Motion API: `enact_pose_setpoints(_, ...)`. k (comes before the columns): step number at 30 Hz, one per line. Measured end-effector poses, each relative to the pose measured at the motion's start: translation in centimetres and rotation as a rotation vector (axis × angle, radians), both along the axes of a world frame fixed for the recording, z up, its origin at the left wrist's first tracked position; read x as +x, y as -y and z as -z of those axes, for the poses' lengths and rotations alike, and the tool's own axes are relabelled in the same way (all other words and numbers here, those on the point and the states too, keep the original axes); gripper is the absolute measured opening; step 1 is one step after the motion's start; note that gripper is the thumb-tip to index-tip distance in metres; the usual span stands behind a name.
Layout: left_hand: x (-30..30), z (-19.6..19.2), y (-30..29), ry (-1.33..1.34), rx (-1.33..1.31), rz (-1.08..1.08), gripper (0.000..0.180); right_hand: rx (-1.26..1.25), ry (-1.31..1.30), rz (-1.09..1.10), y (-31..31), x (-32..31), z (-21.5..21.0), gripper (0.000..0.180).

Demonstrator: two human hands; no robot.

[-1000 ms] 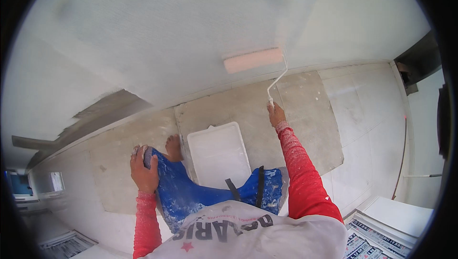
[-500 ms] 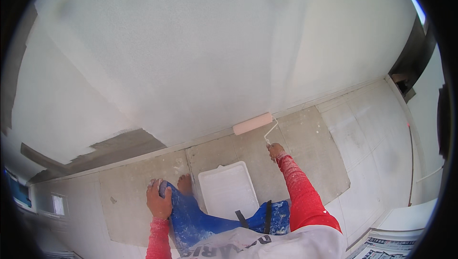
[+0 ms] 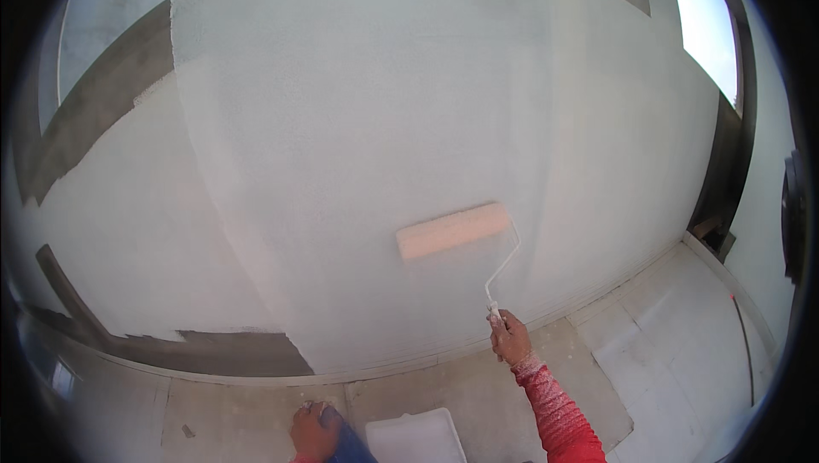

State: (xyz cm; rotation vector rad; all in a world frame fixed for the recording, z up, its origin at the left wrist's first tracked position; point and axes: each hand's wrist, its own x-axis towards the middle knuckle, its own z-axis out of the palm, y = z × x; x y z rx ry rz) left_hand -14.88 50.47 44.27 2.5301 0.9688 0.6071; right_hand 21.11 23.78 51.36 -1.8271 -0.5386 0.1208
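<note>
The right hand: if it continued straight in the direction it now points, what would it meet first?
Probably the pale painted wall; the paint roller is ahead of the right hand, but in its grip. The hand-to-wall depth is unclear.

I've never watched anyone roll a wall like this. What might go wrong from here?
Two things, perhaps. The white tray stands on the floor close beside the person's blue-clad leg, so a shift of that leg might knock it. Also, the right-hand fingers hold the paint roller at or close to the wall, above the floor; if it is heavily loaded, which I cannot tell, drips could land below.
</note>
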Motion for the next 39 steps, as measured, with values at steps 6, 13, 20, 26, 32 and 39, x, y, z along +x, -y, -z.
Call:
enact_pose_setpoints(6,0.2,1.8,-1.8,0.052,0.017,0.04,0.046,0.109,0.254,0.014,-8.6,3.1,-18.2,0.037)
enact_pose_setpoints(13,-0.4,0.5,-1.5,0.106,0.122,0.171,0.041,0.129,0.333,0.05,-15.8,2.6,-39.2,0.05)
enact_pose_setpoints(20,-1.1,1.9,-0.9,0.13,0.14,0.1,0.037,0.209,0.368,0.106,-18.7,1.6,-45.8,0.036)
enact_pose_setpoints(26,-1.7,1.8,-1.5,0.113,0.169,0.136,0.039,0.159,0.364,0.12,-18.3,0.3,-43.6,0.035)
enact_pose_setpoints(32,-0.9,-0.1,0.2,0.083,0.004,0.033,0.047,0.271,0.397,0.071,-19.6,1.6,-46.7,0.035)
enact_pose_setpoints(39,-0.4,-0.1,-0.8,0.099,0.021,0.017,0.048,0.268,0.432,0.036,-20.0,5.8,-30.3,0.037)
